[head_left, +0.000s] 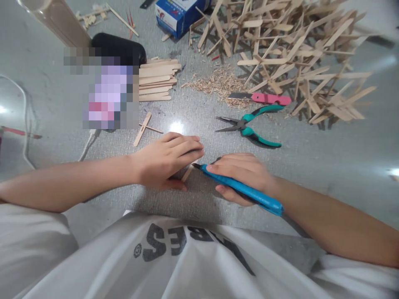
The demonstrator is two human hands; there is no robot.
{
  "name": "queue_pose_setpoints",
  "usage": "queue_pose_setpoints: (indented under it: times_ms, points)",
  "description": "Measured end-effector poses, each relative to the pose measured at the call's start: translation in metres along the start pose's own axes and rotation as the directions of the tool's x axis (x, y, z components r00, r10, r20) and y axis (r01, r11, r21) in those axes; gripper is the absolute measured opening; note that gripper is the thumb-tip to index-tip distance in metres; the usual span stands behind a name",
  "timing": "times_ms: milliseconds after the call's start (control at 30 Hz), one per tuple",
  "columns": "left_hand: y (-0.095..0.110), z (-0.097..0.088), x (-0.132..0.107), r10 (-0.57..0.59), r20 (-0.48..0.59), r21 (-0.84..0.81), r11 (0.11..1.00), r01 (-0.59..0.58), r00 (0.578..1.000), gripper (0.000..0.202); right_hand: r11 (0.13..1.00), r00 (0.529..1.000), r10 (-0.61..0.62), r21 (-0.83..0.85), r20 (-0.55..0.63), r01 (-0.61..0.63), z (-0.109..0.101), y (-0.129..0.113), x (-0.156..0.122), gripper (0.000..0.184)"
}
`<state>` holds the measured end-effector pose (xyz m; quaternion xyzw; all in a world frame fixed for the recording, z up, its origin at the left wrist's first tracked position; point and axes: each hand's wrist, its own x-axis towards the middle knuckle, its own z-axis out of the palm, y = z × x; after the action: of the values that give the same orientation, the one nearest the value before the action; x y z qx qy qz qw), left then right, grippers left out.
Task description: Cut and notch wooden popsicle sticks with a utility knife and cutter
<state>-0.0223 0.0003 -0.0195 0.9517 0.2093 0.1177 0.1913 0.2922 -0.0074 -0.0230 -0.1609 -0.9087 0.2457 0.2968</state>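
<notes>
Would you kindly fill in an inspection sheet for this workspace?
Surface: grey textured floor, glare spots.
Job's things: wooden stick under the left hand; blue knife, blade tip at the stick.
Clutter: teal pliers, pink knife, stacked sticks, pile of stick crosses, shavings, blue box.
Hands: left hand flat on the stick; right hand gripping the blue knife.
Cables: white cable at left.
Surroundings: black object beside the stacked sticks.
</notes>
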Motion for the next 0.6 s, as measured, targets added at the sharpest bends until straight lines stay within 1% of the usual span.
queue_pose_setpoints:
  times_ms: [167, 367, 600]
  points:
    - [0.0004, -0.0002, 0.0008, -0.001, 0.006, 0.003, 1.0, 0.001, 1.0, 0.09, 1.0, 1.0, -0.012, -0.008, 0.004, 0.012, -0.0006, -0.0009, 0.0014, 0.029]
    - [0.001, 0.0012, 0.0002, 0.013, -0.03, -0.003, 1.0, -0.013, 0.999, 0.091, 1.0, 1.0, -0.011, -0.004, 0.004, 0.011, 0.0003, -0.0002, 0.0007, 0.033]
    - [0.0012, 0.0017, -0.0003, -0.001, -0.037, -0.05, 0.999, 0.0, 0.999, 0.089, 1.0, 1.0, -0.022, 0.006, -0.019, 0.022, 0.0028, 0.0015, -0.0007, 0.033]
